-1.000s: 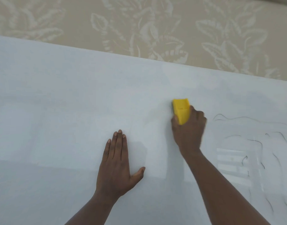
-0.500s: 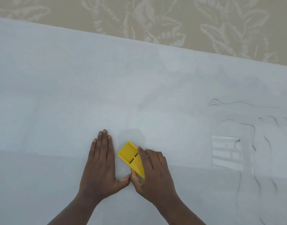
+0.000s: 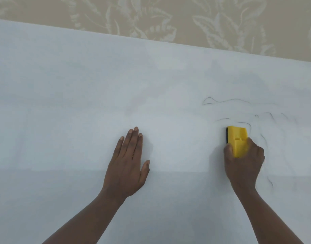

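A white board [image 3: 81,85] fills most of the view. My right hand [image 3: 243,164] grips a yellow eraser [image 3: 237,140] with a dark pad on its left side, pressed on the board at the right. Faint dark pen lines [image 3: 230,101] curl above and to the right of the eraser. My left hand [image 3: 128,161] rests flat on the board in the middle, fingers straight and together, thumb out to the right.
Beyond the board's far edge runs a beige surface with a pale leaf pattern [image 3: 168,20]. A thin dark stroke [image 3: 270,183] lies on the board to the right of my right wrist.
My right hand has carried the eraser from beside my left thumb out to the right, onto the pen lines. My left hand stays flat on the board.
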The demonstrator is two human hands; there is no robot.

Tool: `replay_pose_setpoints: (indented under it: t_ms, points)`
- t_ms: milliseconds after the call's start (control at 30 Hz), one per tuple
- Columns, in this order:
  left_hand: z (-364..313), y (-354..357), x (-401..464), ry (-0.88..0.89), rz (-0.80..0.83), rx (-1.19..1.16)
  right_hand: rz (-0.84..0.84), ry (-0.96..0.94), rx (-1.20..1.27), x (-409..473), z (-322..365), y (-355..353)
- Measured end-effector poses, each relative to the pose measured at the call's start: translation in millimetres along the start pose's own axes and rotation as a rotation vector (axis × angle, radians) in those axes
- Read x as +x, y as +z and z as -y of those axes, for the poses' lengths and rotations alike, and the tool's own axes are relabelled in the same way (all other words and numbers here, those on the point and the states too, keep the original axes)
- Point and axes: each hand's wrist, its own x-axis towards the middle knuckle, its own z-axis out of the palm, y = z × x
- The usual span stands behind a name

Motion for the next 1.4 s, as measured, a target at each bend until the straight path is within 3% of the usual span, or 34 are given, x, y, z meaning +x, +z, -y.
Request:
replay_pose_setpoints:
  t_ms: [333, 467, 700, 867, 933, 1100, 1267, 1400]
  points:
    - [-108.0, 40.7, 74.0, -0.109, -0.009, 0.062, -0.052, -0.059, -0.075, 99.4, -64.5, -25.7]
    - [-115.6, 46.9, 76.4, -0.122, -0.019, 0.110, -0.053, -0.142, -0.046, 118.1, -26.7, -0.5]
    - [-110.9, 46.0, 75.3, -0.093, -0.027, 0.107, 0.112, -0.599, -0.051, 56.6, 98.9, 58.6]
    - [-110.0, 45.5, 74.3, -0.095, -0.026, 0.105, 0.132, -0.755, -0.106, 50.1, 101.7, 63.6]
    - [-110.0, 45.6, 73.8, -0.102, -0.031, 0.099, 0.122, -0.660, -0.123, 80.3, 83.5, 54.8]
    - [-113.6, 46.0, 75.5, -0.117, -0.028, 0.101, -0.019, -0.213, -0.108, 165.2, 6.3, 14.3]
    - [-113.3, 47.0, 74.8, -0.101, -0.035, 0.114, -0.164, 0.211, -0.136, 187.9, -66.2, -27.1]
    - [-112.8, 48.2, 76.4, -0.087, -0.062, 0.115, -0.167, 0.253, -0.117, 180.1, -84.7, -37.9]
